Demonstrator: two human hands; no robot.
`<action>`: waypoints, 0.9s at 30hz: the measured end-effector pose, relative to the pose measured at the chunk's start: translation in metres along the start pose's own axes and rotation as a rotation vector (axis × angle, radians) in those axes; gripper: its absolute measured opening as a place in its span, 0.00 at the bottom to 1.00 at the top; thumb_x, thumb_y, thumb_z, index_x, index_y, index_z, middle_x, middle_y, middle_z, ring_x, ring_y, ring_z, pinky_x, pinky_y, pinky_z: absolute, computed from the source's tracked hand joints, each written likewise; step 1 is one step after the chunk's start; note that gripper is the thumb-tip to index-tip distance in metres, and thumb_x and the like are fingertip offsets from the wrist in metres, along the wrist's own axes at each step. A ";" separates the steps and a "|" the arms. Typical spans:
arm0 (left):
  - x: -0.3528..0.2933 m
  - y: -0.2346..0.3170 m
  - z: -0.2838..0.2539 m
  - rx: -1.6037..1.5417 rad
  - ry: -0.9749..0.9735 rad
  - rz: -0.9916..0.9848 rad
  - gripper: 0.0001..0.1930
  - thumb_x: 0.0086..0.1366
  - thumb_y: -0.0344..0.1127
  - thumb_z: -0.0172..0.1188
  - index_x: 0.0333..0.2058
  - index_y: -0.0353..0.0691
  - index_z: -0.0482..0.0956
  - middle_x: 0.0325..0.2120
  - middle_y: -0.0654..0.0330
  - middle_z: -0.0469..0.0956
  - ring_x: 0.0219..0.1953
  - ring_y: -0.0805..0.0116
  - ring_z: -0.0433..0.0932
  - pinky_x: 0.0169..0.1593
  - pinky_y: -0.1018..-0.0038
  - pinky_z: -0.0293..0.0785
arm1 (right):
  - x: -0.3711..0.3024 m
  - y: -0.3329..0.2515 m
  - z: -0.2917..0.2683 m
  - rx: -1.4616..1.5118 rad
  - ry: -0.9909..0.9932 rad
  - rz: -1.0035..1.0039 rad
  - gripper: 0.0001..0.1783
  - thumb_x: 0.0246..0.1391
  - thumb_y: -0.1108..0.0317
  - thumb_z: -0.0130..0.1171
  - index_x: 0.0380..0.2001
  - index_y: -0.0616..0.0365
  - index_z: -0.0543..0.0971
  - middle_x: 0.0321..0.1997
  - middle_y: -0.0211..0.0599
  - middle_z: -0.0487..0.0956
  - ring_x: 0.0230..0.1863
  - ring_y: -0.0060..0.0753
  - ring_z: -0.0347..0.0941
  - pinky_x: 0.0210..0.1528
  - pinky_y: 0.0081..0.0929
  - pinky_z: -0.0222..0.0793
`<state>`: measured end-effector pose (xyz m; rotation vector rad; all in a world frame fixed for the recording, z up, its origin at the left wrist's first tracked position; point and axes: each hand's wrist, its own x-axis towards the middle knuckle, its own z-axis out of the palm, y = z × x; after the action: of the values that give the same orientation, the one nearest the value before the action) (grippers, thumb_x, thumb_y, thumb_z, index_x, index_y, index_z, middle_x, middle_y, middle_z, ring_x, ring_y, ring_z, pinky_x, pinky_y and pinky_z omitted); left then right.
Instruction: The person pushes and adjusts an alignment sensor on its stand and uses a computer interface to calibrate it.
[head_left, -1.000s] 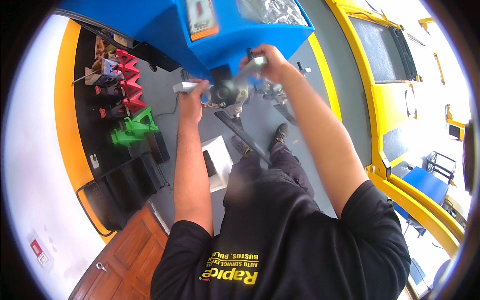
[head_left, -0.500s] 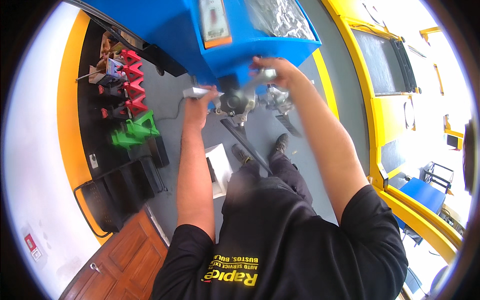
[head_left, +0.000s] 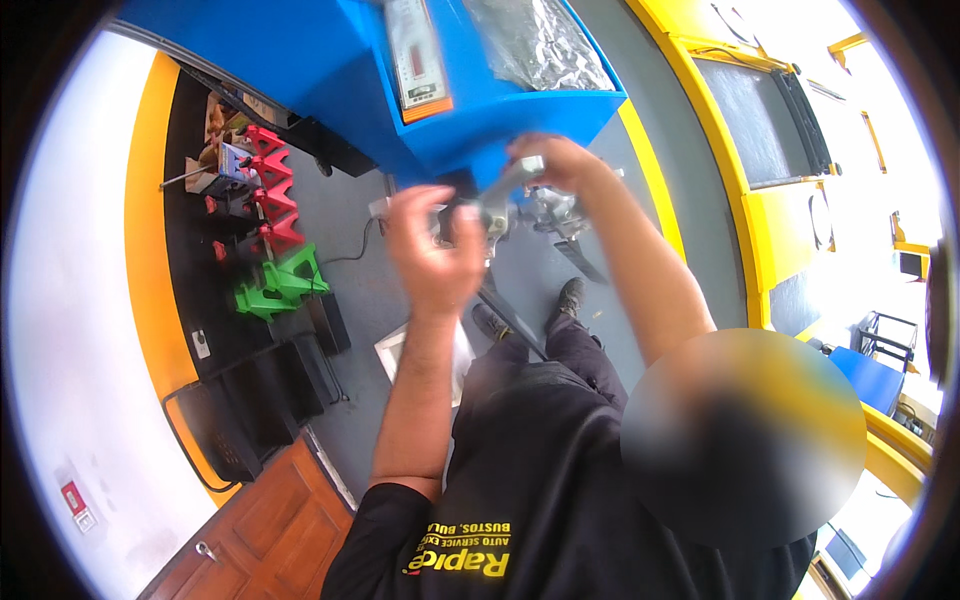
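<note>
My left hand (head_left: 435, 255) is raised beside a silver metal mechanism (head_left: 497, 222) below a blue cabinet (head_left: 500, 130). Its fingers are curved and apart, with nothing between them. Part of the mechanism is hidden behind it. My right hand (head_left: 556, 163) is wrapped round a silver metal lever (head_left: 518, 182) that slants down toward the mechanism; motion smears both. A second silver assembly (head_left: 556, 210) sits just below my right hand. Dark flat legs (head_left: 512, 318) reach down from the assemblies toward my feet.
A display panel (head_left: 418, 65) and clear plastic wrapping (head_left: 545, 45) lie on the cabinet. Red jack stands (head_left: 275, 190) and a green one (head_left: 285, 280) line the left wall. A white box (head_left: 395, 352) stands on the floor. Yellow framework (head_left: 755, 240) rises at right.
My left hand has come off a pale bar-shaped piece at the mechanism's left and moved up and rightward, its fingers opening. My right hand stays on the lever, shifted slightly lower.
</note>
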<state>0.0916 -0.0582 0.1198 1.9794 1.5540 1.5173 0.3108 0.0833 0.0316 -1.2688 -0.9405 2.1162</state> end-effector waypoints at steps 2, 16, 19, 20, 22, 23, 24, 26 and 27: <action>0.005 0.026 0.037 0.062 -0.157 0.027 0.19 0.54 0.34 0.67 0.43 0.34 0.73 0.40 0.49 0.75 0.45 0.54 0.76 0.51 0.60 0.71 | 0.004 0.000 0.004 0.004 -0.029 -0.004 0.22 0.53 0.58 0.68 0.49 0.53 0.76 0.46 0.33 0.80 0.50 0.34 0.76 0.55 0.45 0.65; -0.014 0.038 0.113 0.531 -0.501 -0.386 0.15 0.63 0.38 0.61 0.38 0.29 0.74 0.34 0.43 0.79 0.39 0.44 0.81 0.42 0.55 0.78 | 0.016 0.023 0.006 0.189 0.053 -0.061 0.13 0.55 0.57 0.67 0.38 0.53 0.84 0.37 0.25 0.82 0.38 0.21 0.74 0.43 0.25 0.66; -0.014 0.025 0.121 0.332 -0.379 -0.528 0.13 0.67 0.37 0.54 0.34 0.29 0.74 0.32 0.39 0.79 0.36 0.40 0.81 0.42 0.53 0.76 | 0.017 0.022 0.006 0.207 0.040 -0.046 0.12 0.55 0.57 0.68 0.37 0.51 0.85 0.37 0.24 0.82 0.38 0.19 0.74 0.40 0.23 0.64; -0.016 0.024 0.125 0.335 -0.381 -0.529 0.13 0.67 0.37 0.54 0.34 0.29 0.74 0.32 0.39 0.79 0.36 0.40 0.81 0.42 0.53 0.76 | 0.016 0.022 0.006 0.204 0.048 -0.034 0.11 0.55 0.57 0.68 0.37 0.50 0.85 0.36 0.24 0.82 0.38 0.19 0.74 0.39 0.22 0.64; -0.023 0.021 0.135 0.266 -0.329 -0.740 0.14 0.68 0.38 0.53 0.35 0.28 0.74 0.32 0.38 0.80 0.37 0.37 0.80 0.42 0.53 0.75 | 0.018 0.024 0.004 0.205 0.048 -0.022 0.11 0.55 0.56 0.68 0.37 0.49 0.85 0.36 0.23 0.82 0.39 0.18 0.73 0.39 0.21 0.63; -0.032 0.009 0.142 0.272 -0.320 -0.742 0.14 0.68 0.38 0.53 0.35 0.28 0.74 0.32 0.38 0.80 0.37 0.37 0.80 0.42 0.53 0.75 | 0.018 0.024 0.005 0.204 0.049 -0.012 0.11 0.55 0.55 0.68 0.36 0.48 0.85 0.36 0.23 0.82 0.39 0.18 0.73 0.38 0.20 0.62; -0.046 -0.013 0.147 0.157 -0.216 -0.775 0.15 0.70 0.39 0.52 0.36 0.29 0.74 0.29 0.45 0.79 0.27 0.50 0.80 0.32 0.61 0.75 | 0.021 0.022 0.013 0.194 0.024 -0.013 0.11 0.55 0.55 0.68 0.36 0.48 0.85 0.36 0.23 0.82 0.39 0.18 0.73 0.38 0.20 0.62; -0.053 -0.020 0.157 0.025 -0.124 -0.803 0.15 0.72 0.40 0.52 0.36 0.30 0.75 0.25 0.52 0.79 0.17 0.63 0.80 0.22 0.69 0.75 | 0.021 0.025 0.007 0.203 0.037 -0.018 0.13 0.55 0.54 0.68 0.36 0.49 0.85 0.36 0.23 0.82 0.39 0.17 0.73 0.42 0.21 0.62; -0.052 -0.019 0.161 -0.120 -0.068 -0.873 0.15 0.72 0.41 0.52 0.36 0.31 0.74 0.25 0.54 0.79 0.17 0.65 0.80 0.20 0.71 0.73 | 0.020 0.025 0.002 0.200 0.041 -0.018 0.13 0.55 0.54 0.68 0.36 0.49 0.85 0.36 0.23 0.82 0.39 0.17 0.73 0.42 0.21 0.62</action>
<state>0.2126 -0.0274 0.0042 1.0144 1.8664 1.1061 0.2985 0.0805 0.0021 -1.1935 -0.7011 2.1029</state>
